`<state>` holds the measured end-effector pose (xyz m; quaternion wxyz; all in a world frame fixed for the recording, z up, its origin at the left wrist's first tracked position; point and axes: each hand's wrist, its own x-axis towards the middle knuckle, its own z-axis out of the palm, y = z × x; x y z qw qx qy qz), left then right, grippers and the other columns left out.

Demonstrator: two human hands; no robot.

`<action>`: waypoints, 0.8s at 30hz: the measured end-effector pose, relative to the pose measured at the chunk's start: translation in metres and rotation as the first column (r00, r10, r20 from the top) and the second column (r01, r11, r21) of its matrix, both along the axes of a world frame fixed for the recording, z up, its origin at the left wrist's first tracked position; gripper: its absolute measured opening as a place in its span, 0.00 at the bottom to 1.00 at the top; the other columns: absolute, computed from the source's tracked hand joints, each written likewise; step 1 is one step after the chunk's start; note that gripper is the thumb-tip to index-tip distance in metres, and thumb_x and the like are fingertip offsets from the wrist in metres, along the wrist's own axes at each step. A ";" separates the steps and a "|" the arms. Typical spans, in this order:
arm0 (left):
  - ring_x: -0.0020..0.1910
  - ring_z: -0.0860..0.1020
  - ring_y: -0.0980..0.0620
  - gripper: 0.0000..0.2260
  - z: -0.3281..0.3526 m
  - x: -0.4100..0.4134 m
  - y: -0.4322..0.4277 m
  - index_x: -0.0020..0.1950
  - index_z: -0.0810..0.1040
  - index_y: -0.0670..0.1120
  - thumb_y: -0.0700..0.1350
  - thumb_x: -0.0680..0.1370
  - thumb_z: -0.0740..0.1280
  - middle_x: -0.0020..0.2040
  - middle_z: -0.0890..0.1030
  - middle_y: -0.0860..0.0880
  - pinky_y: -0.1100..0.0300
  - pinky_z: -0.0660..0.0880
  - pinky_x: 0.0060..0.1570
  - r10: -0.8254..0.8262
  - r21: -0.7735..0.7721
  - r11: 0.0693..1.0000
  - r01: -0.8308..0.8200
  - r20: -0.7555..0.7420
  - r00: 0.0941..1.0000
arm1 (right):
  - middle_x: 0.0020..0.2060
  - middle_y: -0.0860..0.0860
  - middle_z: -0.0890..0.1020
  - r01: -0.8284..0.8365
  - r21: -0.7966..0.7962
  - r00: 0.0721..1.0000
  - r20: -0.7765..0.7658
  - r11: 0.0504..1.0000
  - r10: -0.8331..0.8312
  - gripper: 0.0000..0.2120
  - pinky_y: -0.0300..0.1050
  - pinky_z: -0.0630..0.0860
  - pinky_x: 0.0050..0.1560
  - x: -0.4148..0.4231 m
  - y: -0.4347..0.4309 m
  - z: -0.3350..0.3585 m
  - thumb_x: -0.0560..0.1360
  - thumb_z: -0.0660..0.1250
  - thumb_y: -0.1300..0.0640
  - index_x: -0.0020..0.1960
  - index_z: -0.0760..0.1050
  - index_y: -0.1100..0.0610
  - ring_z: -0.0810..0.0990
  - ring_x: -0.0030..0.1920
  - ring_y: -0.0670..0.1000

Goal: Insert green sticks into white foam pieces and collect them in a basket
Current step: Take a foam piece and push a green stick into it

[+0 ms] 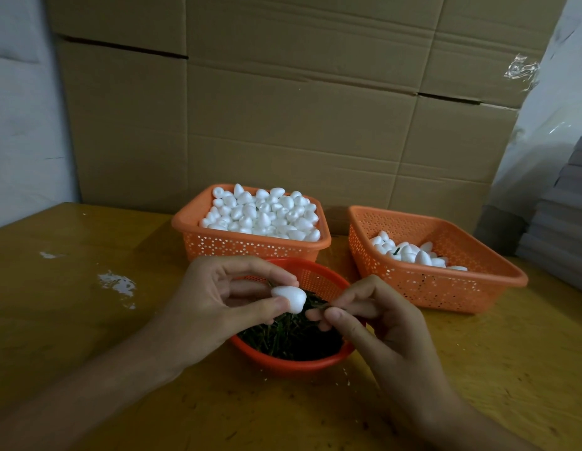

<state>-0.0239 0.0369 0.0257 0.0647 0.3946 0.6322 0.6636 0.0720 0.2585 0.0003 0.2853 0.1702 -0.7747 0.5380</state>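
A wall of brown cardboard boxes (283, 109) stands behind a yellow-brown wooden table (87, 336). From my remote seat I judge the job to be at an early stage. The square orange perforated basket (250, 247) at the far middle is heaped with plain white foam pieces (260, 213). The matching orange collecting basket (446, 288) on the right holds only a shallow layer of collected pieces (410, 253) along its far-left side, and one or two show a green stem. So a few look done and most are left.

Nearest me, a round red plastic basket (292, 364) carries a dark pile of green sticks (289, 336). Above it, the left hand (214, 307) pinches one white egg-shaped foam piece (291, 297) between thumb and forefinger. The right hand (374, 323) pinches a thin green stick (319, 306) in its fingertips, with the tip aimed at the foam piece and just beside it. I take this insertion to be under way, not finished.

I cannot tell whether the tip has touched or entered the foam, because it blurs into the pile behind. The fingers hide most of the stick. Most collected pieces hide their stems, so I cannot confirm each one is finished. At the right edge, a stack of grey sheets (563, 222) is cut off by the frame.
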 end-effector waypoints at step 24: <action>0.54 0.87 0.49 0.12 -0.001 0.002 -0.001 0.53 0.87 0.52 0.40 0.72 0.80 0.53 0.89 0.49 0.49 0.83 0.56 -0.020 -0.072 0.997 0.012 -0.117 0.993 | 0.41 0.47 0.88 0.127 0.098 0.990 -0.076 0.987 -0.120 0.06 0.45 0.82 0.44 0.005 -0.008 0.000 0.75 0.76 0.50 0.46 0.80 0.47 0.88 0.43 0.49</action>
